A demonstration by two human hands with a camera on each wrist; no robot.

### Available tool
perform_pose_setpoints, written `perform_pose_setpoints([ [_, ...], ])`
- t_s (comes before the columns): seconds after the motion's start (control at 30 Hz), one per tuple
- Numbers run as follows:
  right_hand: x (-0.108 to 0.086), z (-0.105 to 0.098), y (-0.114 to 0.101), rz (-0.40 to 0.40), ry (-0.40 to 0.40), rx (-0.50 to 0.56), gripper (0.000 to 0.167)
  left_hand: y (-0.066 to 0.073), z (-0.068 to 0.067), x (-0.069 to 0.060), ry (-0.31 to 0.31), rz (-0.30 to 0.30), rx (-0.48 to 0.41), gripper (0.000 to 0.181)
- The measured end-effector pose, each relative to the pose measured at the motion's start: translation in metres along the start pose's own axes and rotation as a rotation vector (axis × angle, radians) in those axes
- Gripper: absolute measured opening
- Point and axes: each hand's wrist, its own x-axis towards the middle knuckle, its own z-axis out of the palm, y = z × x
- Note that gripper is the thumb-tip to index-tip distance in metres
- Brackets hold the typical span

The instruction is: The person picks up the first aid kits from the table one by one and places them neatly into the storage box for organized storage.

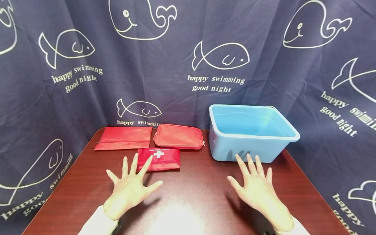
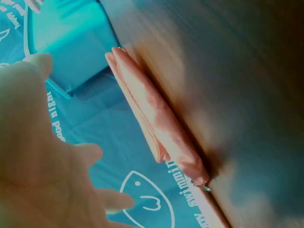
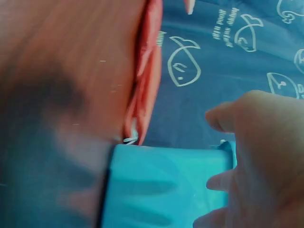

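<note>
Both hands hover over the table with fingers spread, holding nothing. My left hand (image 1: 127,189) is just in front of a small red first aid kit pouch (image 1: 164,159) with a white cross; one fingertip overlaps its edge in the head view, and contact cannot be told. Behind that pouch lie a flat red zip pouch (image 1: 124,137) at the left and a thicker red zip case (image 1: 179,136) at the right. My right hand (image 1: 259,192) is in front of a light blue bin (image 1: 243,148), whose visible inside holds nothing. The left wrist view shows the left hand (image 2: 33,142), the right wrist view the right hand (image 3: 266,156).
The brown wooden table (image 1: 188,182) reflects a bright light near its front edge. A dark blue curtain (image 1: 164,71) with white fish and whale drawings hangs behind the table and along both sides.
</note>
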Motion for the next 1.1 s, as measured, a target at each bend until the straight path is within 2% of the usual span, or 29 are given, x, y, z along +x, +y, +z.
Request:
perform_pose_setpoints([
  [0.3, 0.019, -0.040, -0.008, -0.180, 0.241, 0.090, 0.063, -0.004, -0.005, 0.016, 0.065, 0.037, -0.011, 0.099],
  [0.43, 0.032, -0.061, -0.004, -0.205, 0.324, 0.160, 0.058, -0.004, -0.011, 0.025, 0.068, 0.058, -0.044, 0.099],
  [0.57, 0.051, -0.078, 0.009, -0.170, 0.338, 0.224, 0.059, -0.006, -0.018, 0.039, 0.073, 0.060, -0.072, 0.099],
  [0.73, 0.070, -0.081, 0.036, -0.091, 0.342, 0.260, 0.064, -0.009, -0.021, 0.056, 0.096, 0.065, -0.124, 0.097],
  [0.83, 0.077, -0.077, 0.052, -0.044, 0.333, 0.266, 0.070, -0.009, -0.017, 0.061, 0.116, 0.103, -0.154, 0.095],
  [0.93, 0.083, -0.072, 0.064, -0.034, 0.323, 0.261, 0.074, -0.011, -0.008, 0.065, 0.143, 0.152, -0.165, 0.094],
  [1.1, 0.091, -0.062, 0.079, -0.054, 0.301, 0.253, 0.071, -0.022, 0.010, 0.071, 0.079, 0.212, -0.174, 0.092],
])
